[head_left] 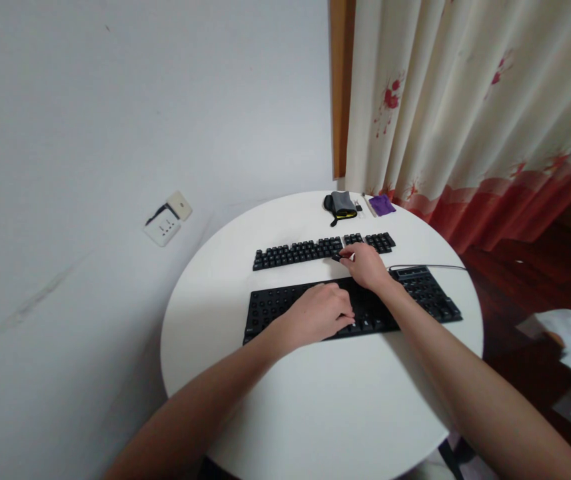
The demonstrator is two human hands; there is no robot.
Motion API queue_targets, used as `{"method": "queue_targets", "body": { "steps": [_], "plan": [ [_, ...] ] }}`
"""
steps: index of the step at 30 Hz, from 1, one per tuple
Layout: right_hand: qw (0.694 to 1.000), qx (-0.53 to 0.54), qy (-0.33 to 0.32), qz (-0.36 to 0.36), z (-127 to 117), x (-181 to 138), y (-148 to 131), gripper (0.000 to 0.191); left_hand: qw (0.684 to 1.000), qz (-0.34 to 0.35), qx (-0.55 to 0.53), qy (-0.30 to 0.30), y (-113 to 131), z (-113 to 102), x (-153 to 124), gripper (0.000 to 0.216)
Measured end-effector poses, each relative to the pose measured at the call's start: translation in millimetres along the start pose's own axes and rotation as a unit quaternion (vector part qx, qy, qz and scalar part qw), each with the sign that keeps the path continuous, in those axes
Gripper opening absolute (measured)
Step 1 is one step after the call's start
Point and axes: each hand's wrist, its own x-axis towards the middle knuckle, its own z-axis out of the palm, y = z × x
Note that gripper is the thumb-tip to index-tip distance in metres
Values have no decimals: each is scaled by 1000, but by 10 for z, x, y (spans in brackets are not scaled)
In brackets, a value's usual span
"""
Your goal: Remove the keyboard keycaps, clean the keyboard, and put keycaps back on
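A black keyboard point(430, 293) lies across the near middle of the round white table point(315, 400), and many of its key positions look bare. Behind it, loose black keycaps point(295, 253) are laid out in rows shaped like a keyboard. My left hand point(320, 313) rests palm down on the middle of the keyboard with its fingers loosely bent and nothing in them. My right hand point(365, 265) reaches over the keyboard to the keycap rows, where its fingertips pinch a small black keycap at the rows' front edge.
A grey and yellow pouch point(342, 203), a thin stick-like tool and a purple cloth point(382, 204) lie at the table's far edge. The keyboard's cable point(435, 267) runs off to the right. A wall socket point(168, 220) hangs loose at left. A curtain point(465, 100) hangs behind.
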Motion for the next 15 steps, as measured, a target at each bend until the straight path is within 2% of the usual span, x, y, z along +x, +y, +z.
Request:
{"method": "queue_targets", "body": {
  "steps": [5,9,12,15],
  "plan": [
    [999,21,40,-12,-165,-38,-46,21,999,12,-30,-4,-31,-70,-32,12],
    [991,90,76,-62,-387,-261,-110,20,999,7,-37,-15,-58,-102,-42,13],
    [986,111,67,-102,-489,-544,-72,18,999,8,-34,-25,-77,-118,-44,15],
    [987,113,36,-111,-478,-828,69,19,999,10,-31,-33,-83,-135,-45,16]
  ]
}}
